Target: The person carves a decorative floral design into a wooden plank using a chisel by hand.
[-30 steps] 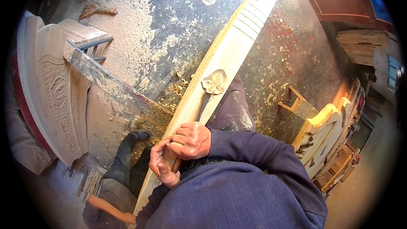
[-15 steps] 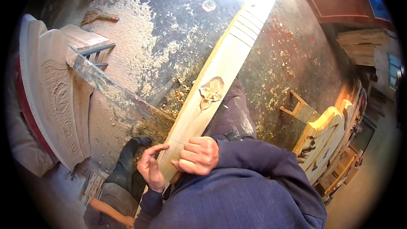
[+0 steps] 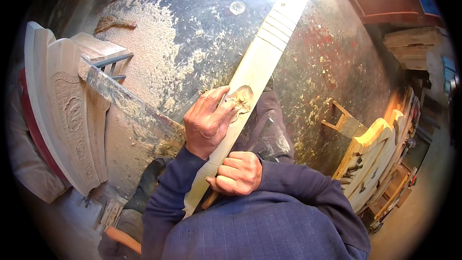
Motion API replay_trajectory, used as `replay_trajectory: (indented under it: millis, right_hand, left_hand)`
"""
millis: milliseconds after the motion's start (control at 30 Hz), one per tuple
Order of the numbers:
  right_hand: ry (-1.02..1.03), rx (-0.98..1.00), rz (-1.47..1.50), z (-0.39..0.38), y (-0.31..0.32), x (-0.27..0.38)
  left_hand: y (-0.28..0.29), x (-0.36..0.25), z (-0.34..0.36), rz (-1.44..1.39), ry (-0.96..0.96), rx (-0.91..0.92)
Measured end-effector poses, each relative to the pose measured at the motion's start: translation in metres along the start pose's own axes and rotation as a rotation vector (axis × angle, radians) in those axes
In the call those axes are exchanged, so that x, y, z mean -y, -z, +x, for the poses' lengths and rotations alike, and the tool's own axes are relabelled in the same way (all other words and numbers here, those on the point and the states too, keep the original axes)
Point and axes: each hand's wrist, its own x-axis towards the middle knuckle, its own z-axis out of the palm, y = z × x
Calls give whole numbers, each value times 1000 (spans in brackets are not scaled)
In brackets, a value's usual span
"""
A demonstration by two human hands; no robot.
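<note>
A long pale board (image 3: 260, 60) runs away from me, with grooves across its far part and a carved leaf-like relief (image 3: 243, 98) midway along. My left hand (image 3: 204, 120) has its bunched fingertips on the relief; whether anything is pinched there is hidden. Below it, my right hand (image 3: 238, 173) is closed round a chisel-like tool, whose wooden handle (image 3: 208, 199) and metal shaft (image 3: 263, 130) slant up to the right.
Carved pale wood panels (image 3: 72, 106) stand at left beside a stained plank (image 3: 125, 96). A co-worker's arm (image 3: 122, 238) shows lower left. A small stool (image 3: 341, 120) and shaped boards with tools (image 3: 365, 159) are at right. Sawdust (image 3: 154, 48) covers the floor.
My left hand has moved up the board from beside my right hand onto the carving. My right hand has shifted slightly down and right, and the tool's shaft now slants beside the board.
</note>
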Motion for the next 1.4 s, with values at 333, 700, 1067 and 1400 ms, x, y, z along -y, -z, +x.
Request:
replay_trajectory:
  millis: [333, 700, 1067, 1400]
  right_hand:
    - [-18, 18, 9, 18, -15, -2]
    - [-24, 100, 91, 23, -67, -2]
    - [-8, 92, 135, 18, -77, -1]
    - [-33, 106, 148, 19, -75, 0]
  left_hand:
    - [21, 26, -24, -715, 648, -357]
    - [112, -30, -161, -1246, 957, -114]
    - [111, -39, -175, -1261, 990, -143]
    - [110, -43, -170, -1221, 997, -157]
